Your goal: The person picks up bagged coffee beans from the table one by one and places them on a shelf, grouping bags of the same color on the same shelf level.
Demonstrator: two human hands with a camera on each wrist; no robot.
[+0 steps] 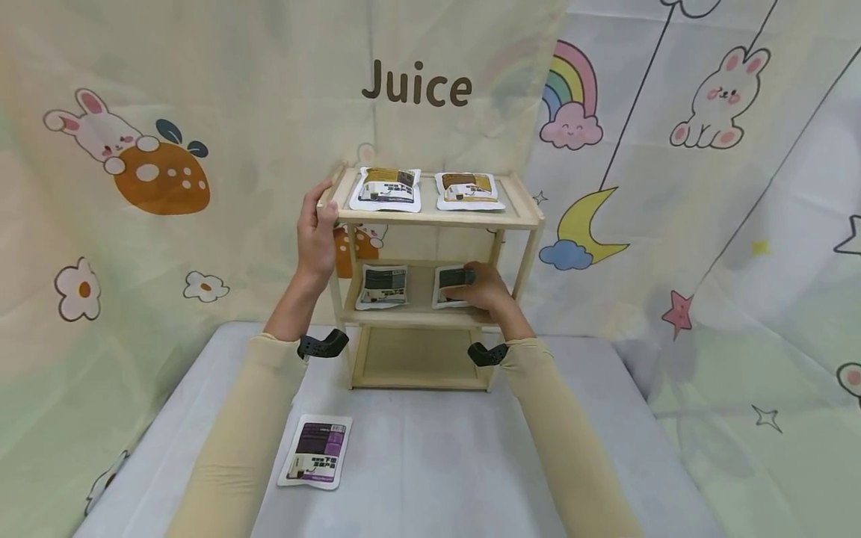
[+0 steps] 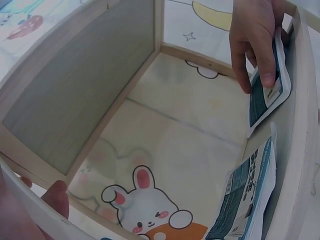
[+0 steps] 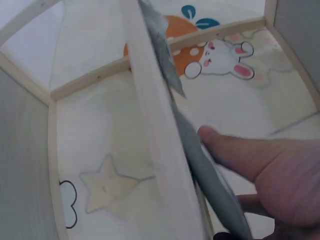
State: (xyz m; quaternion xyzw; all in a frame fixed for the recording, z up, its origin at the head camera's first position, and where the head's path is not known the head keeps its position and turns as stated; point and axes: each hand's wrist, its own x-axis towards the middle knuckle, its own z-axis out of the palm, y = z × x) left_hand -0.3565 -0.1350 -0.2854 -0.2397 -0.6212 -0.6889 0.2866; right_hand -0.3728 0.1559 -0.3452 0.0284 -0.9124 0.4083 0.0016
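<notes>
A three-tier wooden shelf rack [image 1: 413, 320] stands on the table. My left hand [image 1: 316, 243] grips the top tier's left corner, its thumb [image 2: 56, 200] showing over the frame in the left wrist view. On the middle tier, at the right, my right hand [image 1: 486, 288] holds a white-edged dark green pouch [image 1: 444, 282] with thumb and fingers spread across it. The thumb [image 3: 212, 137] lies at the pouch's upper face in the right wrist view. Left of it lies a similar green pouch [image 1: 383, 287].
On the top tier lie a yellow-labelled pouch [image 1: 386, 190] and an orange-brown-labelled pouch [image 1: 468, 192]. A purple-labelled pouch [image 1: 316, 453] lies on the white-covered table [image 1: 430, 463] near my left forearm. A printed curtain [image 1: 269, 90] hangs close behind the rack.
</notes>
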